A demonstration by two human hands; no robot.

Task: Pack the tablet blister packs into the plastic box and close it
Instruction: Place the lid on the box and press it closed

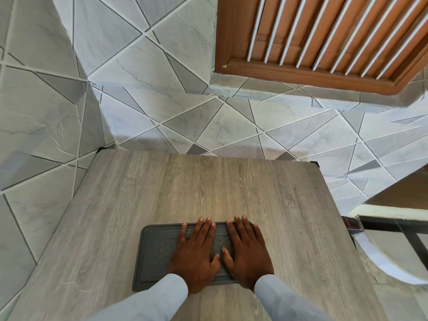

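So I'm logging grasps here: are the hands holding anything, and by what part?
Nothing is gripped: the left hand and right hand lie flat, palms down, on the grey plastic box's lid.

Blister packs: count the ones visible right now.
0. Both hands, left hand and right hand, lie flat on the closed grey plastic box; any packs may be hidden inside.

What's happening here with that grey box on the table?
A person in pale sleeves has both hands flat on the lid of a grey plastic box lying on a wooden table. The left hand and right hand rest side by side, fingers spread, as if pressing the lid shut. The box looks closed, and no blister packs are in sight outside it.
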